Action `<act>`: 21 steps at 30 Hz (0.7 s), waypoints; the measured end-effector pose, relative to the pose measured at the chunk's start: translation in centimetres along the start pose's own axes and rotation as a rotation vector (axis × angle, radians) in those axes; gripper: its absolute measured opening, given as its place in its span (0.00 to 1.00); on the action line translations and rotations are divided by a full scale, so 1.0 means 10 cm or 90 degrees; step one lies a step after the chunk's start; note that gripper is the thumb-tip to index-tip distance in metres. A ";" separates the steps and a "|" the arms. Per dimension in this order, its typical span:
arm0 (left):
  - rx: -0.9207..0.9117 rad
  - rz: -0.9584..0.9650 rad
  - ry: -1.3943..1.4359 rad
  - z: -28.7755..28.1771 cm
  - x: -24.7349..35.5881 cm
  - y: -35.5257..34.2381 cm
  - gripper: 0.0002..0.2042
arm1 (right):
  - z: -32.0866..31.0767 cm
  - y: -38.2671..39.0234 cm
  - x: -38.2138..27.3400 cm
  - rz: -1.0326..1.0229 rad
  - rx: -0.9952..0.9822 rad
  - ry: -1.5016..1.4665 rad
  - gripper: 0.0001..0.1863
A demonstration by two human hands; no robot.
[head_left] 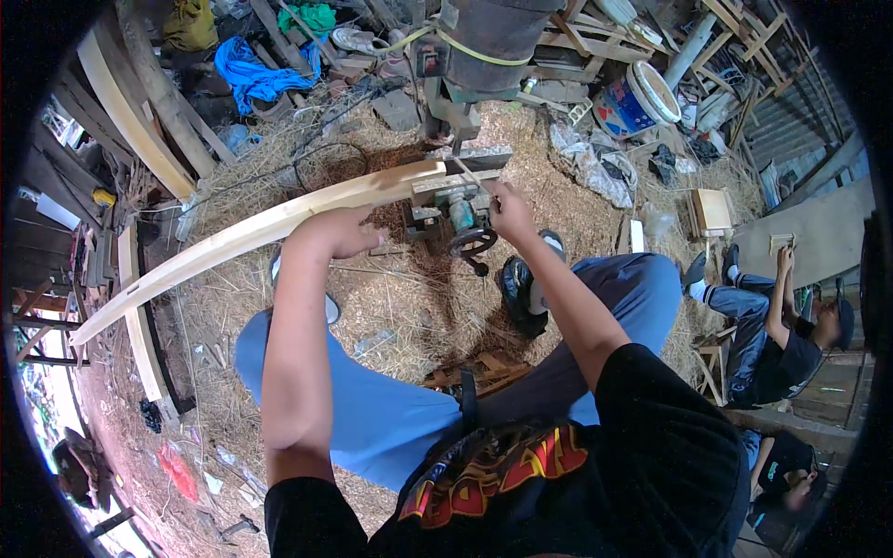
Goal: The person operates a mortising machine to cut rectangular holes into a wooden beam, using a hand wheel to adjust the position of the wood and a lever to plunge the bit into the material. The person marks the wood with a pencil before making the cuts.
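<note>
A curved beam [246,232] ends at the vise [460,212]; left of that, the left hand [342,232] has a grip one cannot tell; at its right, the right hand [508,214] pinches a rod [471,175]; probably positioning, next needing steadiness.

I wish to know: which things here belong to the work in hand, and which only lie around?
Apparently in use:
long pale beam, beside the left hand
vise with handwheel
thin rod, in the right hand

Apparently lying about:
blue cloth
green cloth
red plastic bag
bucket
</note>
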State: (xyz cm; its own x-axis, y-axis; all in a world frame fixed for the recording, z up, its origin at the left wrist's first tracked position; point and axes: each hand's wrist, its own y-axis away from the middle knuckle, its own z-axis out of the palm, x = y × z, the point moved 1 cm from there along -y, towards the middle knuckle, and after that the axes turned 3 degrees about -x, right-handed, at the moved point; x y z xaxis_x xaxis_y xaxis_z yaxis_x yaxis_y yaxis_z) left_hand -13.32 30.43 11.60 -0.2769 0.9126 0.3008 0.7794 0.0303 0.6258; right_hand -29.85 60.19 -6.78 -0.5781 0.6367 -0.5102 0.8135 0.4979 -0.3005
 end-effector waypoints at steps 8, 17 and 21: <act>-0.019 -0.024 -0.081 0.11 -0.30 -0.26 0.36 | 0.23 -0.33 0.00 0.011 -0.057 -0.176 0.18; -0.024 -0.048 -0.076 -0.05 -0.17 -0.50 0.39 | 0.54 -0.43 0.24 -0.086 0.011 0.021 0.20; -0.042 -0.035 -0.069 -0.14 -0.03 -0.47 0.39 | 0.18 -0.02 0.85 0.187 0.242 0.018 0.19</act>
State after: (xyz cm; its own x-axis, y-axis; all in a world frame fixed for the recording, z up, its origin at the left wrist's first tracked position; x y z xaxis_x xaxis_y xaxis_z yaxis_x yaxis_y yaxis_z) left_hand -17.70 29.49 9.53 -0.2522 0.9493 0.1874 0.7249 0.0571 0.6865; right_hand -34.78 64.45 -12.56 -0.3174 0.7363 -0.5977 0.9051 0.0472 -0.4225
